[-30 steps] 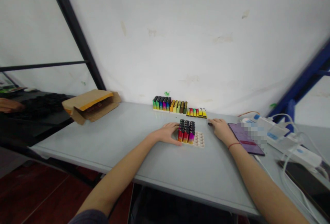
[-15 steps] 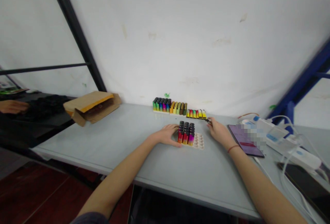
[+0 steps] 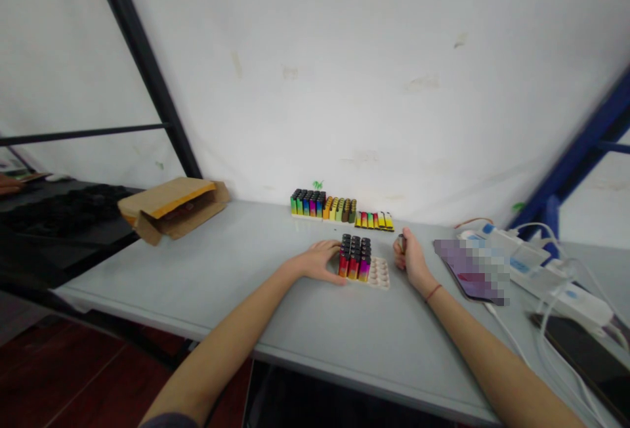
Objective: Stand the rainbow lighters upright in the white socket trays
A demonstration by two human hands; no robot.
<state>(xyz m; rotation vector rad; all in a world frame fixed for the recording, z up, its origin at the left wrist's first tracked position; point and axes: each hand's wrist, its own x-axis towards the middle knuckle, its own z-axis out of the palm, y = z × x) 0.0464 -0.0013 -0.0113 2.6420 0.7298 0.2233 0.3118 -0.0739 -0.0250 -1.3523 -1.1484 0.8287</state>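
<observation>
My left hand (image 3: 317,261) curves around the left side of a white tray (image 3: 380,273) with round hollows. Its thumb lies at the front corner and its fingertips pass partly behind the lighters, steadying the tray. Rows of upright lighters (image 3: 353,265) with black tops and red, orange and purple bodies fill the tray's left part; bare hollows show on its right. To the right of the tray, my right hand (image 3: 409,258) is raised slightly, closed on a single lighter (image 3: 401,243). The fingers cover most of that lighter.
Along the wall stand blue-green lighters (image 3: 308,204) and yellow-brown lighters (image 3: 339,209), beside several lighters lying flat (image 3: 374,220). An opened cardboard box (image 3: 170,205) lies left. To the right are a tablet (image 3: 467,270), a power strip (image 3: 556,283) with cables, and a phone (image 3: 583,356). Another person's hand (image 3: 8,184) shows far left.
My right hand has drawn back from the flat lighters by the wall, bringing a lighter upright in its fingers. My left hand stays at the tray. The other person's hand has shifted left.
</observation>
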